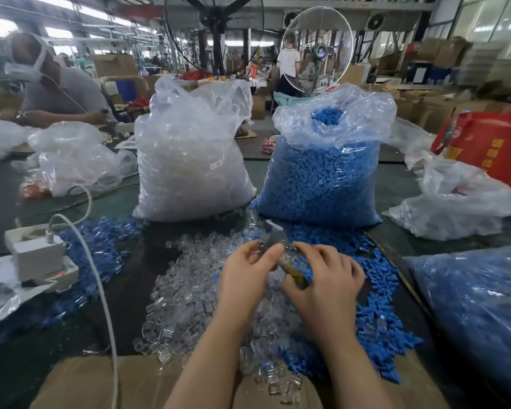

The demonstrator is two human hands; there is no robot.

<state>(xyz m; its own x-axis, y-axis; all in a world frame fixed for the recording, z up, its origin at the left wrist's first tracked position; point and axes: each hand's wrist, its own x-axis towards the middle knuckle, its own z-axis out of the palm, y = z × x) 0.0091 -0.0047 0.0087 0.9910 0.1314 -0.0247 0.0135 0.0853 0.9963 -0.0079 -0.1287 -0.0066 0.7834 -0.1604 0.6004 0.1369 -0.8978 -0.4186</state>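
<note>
Observation: Both hands meet over the middle of the surface (136, 278), above the spot where the heap of clear parts (186, 293) borders the heap of blue parts (372, 293). The work piece is a small tool (273, 236) with a grey metal head and a yellowish handle, held just above the heaps.

Right hand (322, 280): fingers curled round the handle, clamped on it. Left hand (247, 268): thumb and forefinger closed in a pinch at the metal head. Motion blur hides whether a clear part sits in that pinch; I cannot tell.

Assessment: The step in hand appears to be fitting or pressing a small part at the tool's head.

Recommendations:
- Steady the handle with the right hand and let only the left fingers place the part.
- Seat the part square before any squeeze; a tilted part is likely to spring out into the heaps.
- Hold fingertips clear of the metal head when pressure goes on.
- Work above the clear heap, so that a dropped part does not mix with the blue ones.

Surroundings: the clear bag (189, 169) and blue bag (322, 175) stand upright behind the heaps, a white cable (101, 287) crosses at left, and a carton (101, 385) lies at the near edge.
</note>
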